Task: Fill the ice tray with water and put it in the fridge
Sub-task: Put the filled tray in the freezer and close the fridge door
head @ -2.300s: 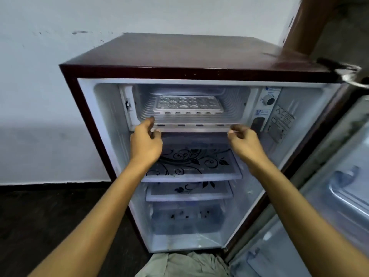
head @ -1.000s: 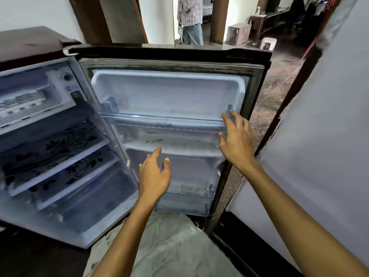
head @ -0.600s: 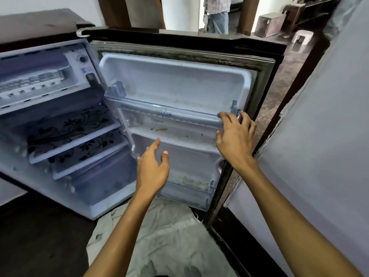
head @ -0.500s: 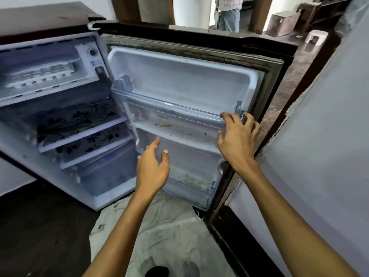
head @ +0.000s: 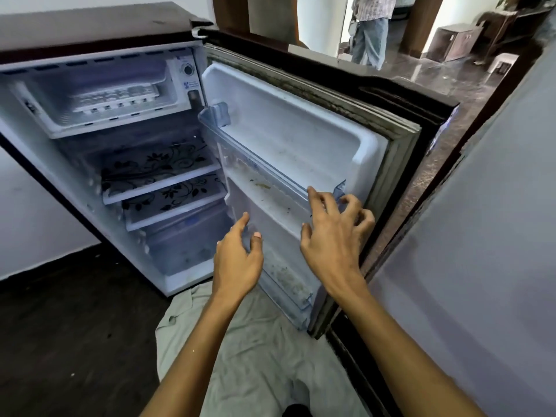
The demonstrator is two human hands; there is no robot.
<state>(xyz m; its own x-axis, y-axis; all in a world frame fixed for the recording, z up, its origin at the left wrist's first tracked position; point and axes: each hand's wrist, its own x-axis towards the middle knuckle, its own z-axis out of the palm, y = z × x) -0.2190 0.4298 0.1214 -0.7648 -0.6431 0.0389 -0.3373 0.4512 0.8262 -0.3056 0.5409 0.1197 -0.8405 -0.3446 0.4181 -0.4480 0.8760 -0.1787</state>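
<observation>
Head view shows the ice tray [head: 115, 97] already in the fridge [head: 90, 22] freezer compartment, far left. Both hands hold nothing: left hand [head: 237, 260] open, right hand [head: 334, 236] loosely spread by the door [head: 288, 136] shelf. Closing the door seems next, needing a leftward push.

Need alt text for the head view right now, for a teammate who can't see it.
Both hands reach toward the open fridge door: the right hand at its clear shelf rail, the left hand open just below. The ice tray sits in the freezer compartment at upper left.
</observation>
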